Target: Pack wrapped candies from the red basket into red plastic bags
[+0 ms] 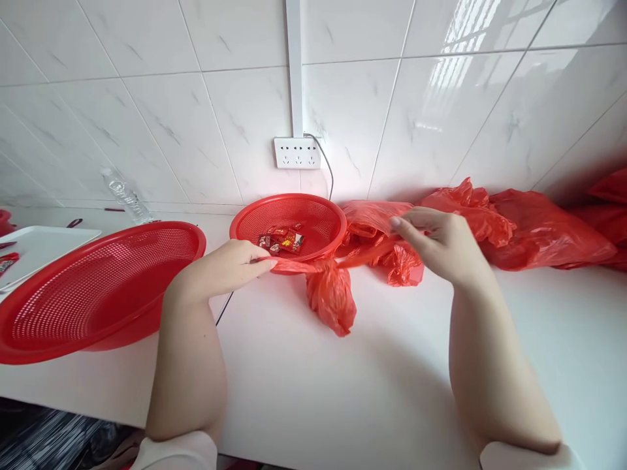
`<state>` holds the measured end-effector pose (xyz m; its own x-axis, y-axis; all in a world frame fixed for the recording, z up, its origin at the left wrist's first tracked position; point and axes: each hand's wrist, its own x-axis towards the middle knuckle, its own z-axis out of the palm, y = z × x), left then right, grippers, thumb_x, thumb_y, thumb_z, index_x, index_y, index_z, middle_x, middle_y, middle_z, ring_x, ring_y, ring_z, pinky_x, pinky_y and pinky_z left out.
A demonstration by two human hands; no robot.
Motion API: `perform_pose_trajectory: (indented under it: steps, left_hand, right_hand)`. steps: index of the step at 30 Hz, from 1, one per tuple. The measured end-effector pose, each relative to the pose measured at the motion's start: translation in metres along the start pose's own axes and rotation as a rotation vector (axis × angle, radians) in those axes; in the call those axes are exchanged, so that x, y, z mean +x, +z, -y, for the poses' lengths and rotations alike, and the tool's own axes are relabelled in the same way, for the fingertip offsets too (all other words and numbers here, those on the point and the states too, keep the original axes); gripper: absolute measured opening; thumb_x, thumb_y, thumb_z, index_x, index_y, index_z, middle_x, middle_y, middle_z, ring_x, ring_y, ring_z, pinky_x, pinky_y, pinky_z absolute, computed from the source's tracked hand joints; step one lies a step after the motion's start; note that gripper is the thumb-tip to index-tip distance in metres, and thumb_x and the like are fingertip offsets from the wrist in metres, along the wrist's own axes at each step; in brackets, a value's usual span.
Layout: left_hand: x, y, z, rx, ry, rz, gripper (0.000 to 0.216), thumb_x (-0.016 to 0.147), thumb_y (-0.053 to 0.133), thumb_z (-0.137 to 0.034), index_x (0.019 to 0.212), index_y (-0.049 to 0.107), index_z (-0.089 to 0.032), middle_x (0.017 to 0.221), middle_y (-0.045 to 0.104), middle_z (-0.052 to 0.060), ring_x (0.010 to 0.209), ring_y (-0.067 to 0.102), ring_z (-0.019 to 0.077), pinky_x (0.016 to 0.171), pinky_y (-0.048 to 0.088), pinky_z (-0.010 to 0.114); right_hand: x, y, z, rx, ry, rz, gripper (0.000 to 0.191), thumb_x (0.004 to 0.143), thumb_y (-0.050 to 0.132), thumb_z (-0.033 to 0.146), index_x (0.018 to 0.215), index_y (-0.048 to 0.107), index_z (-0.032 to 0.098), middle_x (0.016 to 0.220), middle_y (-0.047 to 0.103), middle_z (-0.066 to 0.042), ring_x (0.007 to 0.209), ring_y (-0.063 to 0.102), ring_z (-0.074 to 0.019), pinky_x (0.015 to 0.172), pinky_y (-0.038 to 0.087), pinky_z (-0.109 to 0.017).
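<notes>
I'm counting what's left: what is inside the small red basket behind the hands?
A few red-wrapped packets lie in the small red basket. The left hand and the red bag it holds cover the near edge.

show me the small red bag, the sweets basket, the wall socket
small red bag [332,299]: head view, bulging lower body
sweets basket [321,224]: head view, bare inner wall
wall socket [296,153]: head view, middle of faceplate

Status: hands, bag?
Left hand, right hand: each pinching a handle of the red bag, stretched taut. Bundle hangs between them. Basket close behind.
</notes>
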<state>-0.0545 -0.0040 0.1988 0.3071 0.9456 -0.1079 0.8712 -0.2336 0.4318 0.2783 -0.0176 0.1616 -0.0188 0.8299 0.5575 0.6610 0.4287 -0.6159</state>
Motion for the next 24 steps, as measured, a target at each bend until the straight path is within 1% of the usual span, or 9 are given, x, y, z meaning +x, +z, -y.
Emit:
perform_pose_trajectory:
  steps: [3,6,8,10,13,15,17,21,24]
  left_hand:
    - [-0.003,0.000,0.005,0.013,-0.051,-0.158,0.041,0.083,0.051,-0.056,0.114,0.067,-0.036,0.108,0.071,0.000,0.096,0.066,0.0240,0.074,0.050,0.030]
    - [-0.006,-0.002,0.007,0.028,-0.096,-0.229,0.043,0.083,0.050,-0.061,0.116,0.064,-0.037,0.112,0.069,0.000,0.101,0.064,0.0237,0.078,0.050,0.031]
    - [-0.008,-0.003,0.006,0.039,-0.095,-0.205,0.042,0.083,0.050,-0.062,0.114,0.064,-0.038,0.111,0.069,-0.001,0.101,0.064,0.0236,0.080,0.049,0.032]
    - [-0.009,-0.002,0.003,0.039,-0.082,-0.160,0.042,0.083,0.049,-0.062,0.114,0.064,-0.039,0.111,0.069,-0.001,0.100,0.064,0.0233,0.081,0.049,0.032]
    - [-0.007,-0.001,0.001,0.029,-0.053,-0.113,0.042,0.083,0.048,-0.062,0.115,0.063,-0.039,0.113,0.069,-0.002,0.102,0.064,0.0232,0.081,0.049,0.032]
    - [-0.004,0.000,0.001,0.034,-0.047,-0.109,0.043,0.083,0.048,-0.062,0.116,0.063,-0.039,0.115,0.069,-0.002,0.103,0.063,0.0239,0.081,0.050,0.032]
    - [0.000,0.001,0.002,0.045,-0.060,-0.125,0.045,0.082,0.049,-0.063,0.116,0.064,-0.038,0.116,0.068,-0.001,0.103,0.064,0.0248,0.081,0.050,0.032]
    - [0.006,0.001,0.000,0.040,-0.086,-0.176,0.046,0.080,0.050,-0.064,0.114,0.065,-0.037,0.115,0.069,0.000,0.097,0.065,0.0248,0.082,0.050,0.033]
    - [0.008,0.001,-0.003,0.044,-0.055,-0.165,0.042,0.081,0.049,-0.063,0.111,0.066,-0.039,0.111,0.070,-0.002,0.098,0.065,0.0254,0.080,0.050,0.033]
  right_hand:
    - [0.001,0.025,0.005,-0.167,-0.154,-0.036,0.024,0.091,0.055,0.043,0.101,0.061,0.023,0.101,0.065,-0.008,0.095,0.060,-0.0254,0.081,0.047,-0.039]
    - [-0.003,0.062,0.008,-0.269,-0.273,0.164,0.029,0.092,0.052,0.045,0.110,0.057,0.023,0.107,0.064,-0.009,0.103,0.059,-0.0262,0.090,0.045,-0.039]
    - [-0.007,0.088,0.007,-0.378,-0.215,0.334,0.033,0.091,0.053,0.045,0.113,0.053,0.020,0.107,0.064,-0.011,0.101,0.060,-0.0267,0.090,0.043,-0.039]
    - [-0.012,0.109,0.004,-0.488,-0.076,0.456,0.030,0.090,0.055,0.038,0.111,0.051,0.017,0.103,0.064,-0.013,0.093,0.062,-0.0270,0.081,0.045,-0.037]
    - [-0.021,0.115,0.000,-0.503,-0.023,0.573,0.012,0.087,0.053,0.021,0.099,0.052,0.019,0.091,0.066,-0.008,0.080,0.063,-0.0211,0.067,0.042,-0.029]
    - [-0.028,0.099,-0.005,-0.433,-0.032,0.635,0.007,0.085,0.053,0.020,0.092,0.052,0.022,0.087,0.066,-0.002,0.076,0.061,-0.0166,0.062,0.040,-0.024]
    - [-0.035,0.066,-0.015,-0.360,0.021,0.683,0.006,0.085,0.054,0.025,0.091,0.052,0.023,0.086,0.066,0.000,0.074,0.060,-0.0149,0.059,0.040,-0.023]
    - [-0.045,-0.026,-0.050,-0.373,0.176,0.686,0.012,0.086,0.051,0.029,0.093,0.059,0.022,0.089,0.068,-0.003,0.074,0.062,-0.0170,0.062,0.045,-0.026]
    - [-0.048,-0.094,-0.074,-0.438,0.272,0.582,0.014,0.082,0.057,0.032,0.090,0.063,0.022,0.083,0.069,-0.004,0.074,0.064,-0.0190,0.065,0.048,-0.028]
